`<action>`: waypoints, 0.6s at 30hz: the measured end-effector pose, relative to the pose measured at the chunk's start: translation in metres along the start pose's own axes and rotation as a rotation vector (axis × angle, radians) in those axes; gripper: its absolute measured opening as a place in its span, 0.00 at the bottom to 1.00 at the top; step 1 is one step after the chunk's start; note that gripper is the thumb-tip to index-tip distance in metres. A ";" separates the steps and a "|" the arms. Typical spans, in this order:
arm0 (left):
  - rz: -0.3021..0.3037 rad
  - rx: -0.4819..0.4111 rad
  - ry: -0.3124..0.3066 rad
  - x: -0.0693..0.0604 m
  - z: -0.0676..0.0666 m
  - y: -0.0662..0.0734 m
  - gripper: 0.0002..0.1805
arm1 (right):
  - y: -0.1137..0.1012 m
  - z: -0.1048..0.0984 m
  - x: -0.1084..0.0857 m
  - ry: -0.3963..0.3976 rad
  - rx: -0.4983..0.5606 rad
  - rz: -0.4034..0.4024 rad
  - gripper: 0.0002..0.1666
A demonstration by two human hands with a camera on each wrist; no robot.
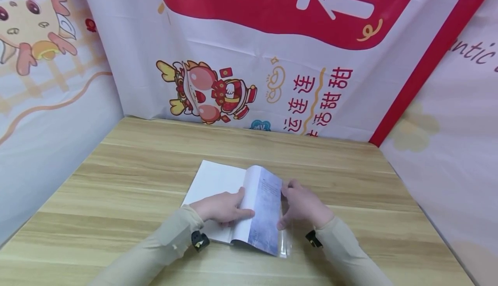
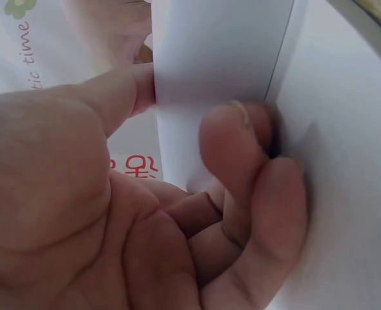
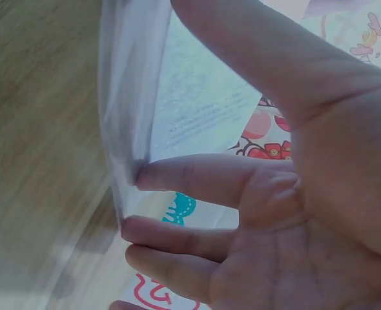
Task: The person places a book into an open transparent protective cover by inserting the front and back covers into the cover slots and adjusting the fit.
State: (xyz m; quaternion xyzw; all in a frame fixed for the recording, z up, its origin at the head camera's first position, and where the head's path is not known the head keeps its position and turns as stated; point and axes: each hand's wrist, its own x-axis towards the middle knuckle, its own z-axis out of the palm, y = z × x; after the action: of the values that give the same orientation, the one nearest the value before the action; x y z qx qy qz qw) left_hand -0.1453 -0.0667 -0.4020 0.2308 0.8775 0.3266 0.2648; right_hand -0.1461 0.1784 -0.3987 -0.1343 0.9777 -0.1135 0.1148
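Wood-grain tabletop (image 1: 350,169) bears an open book (image 1: 219,178), long axis roughly near-to-far, between left hand (image 1: 222,207), fingers curled at its raised pages (image 1: 253,184) and gripping them, and right hand (image 1: 305,206), thumb and fingers spread wide, tips touching clear plastic film (image 1: 285,243) along the book's right edge (right hand nearer).

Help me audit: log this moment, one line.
left hand: touching open white-and-blue paper book | right hand: touching clear plastic film | surface: brown wood-grain table
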 end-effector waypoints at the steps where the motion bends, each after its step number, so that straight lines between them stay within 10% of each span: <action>1: -0.003 0.005 0.003 0.000 0.001 -0.001 0.51 | 0.000 0.000 0.000 0.007 -0.013 -0.007 0.68; 18: -0.033 0.032 0.036 0.000 0.004 0.003 0.51 | 0.005 -0.004 0.001 -0.023 0.020 -0.030 0.55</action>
State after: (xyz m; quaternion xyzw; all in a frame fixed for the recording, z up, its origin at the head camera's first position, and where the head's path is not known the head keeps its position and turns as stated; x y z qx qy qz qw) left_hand -0.1421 -0.0631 -0.4027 0.2146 0.8909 0.3120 0.2508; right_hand -0.1489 0.1841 -0.3964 -0.1490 0.9730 -0.1237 0.1255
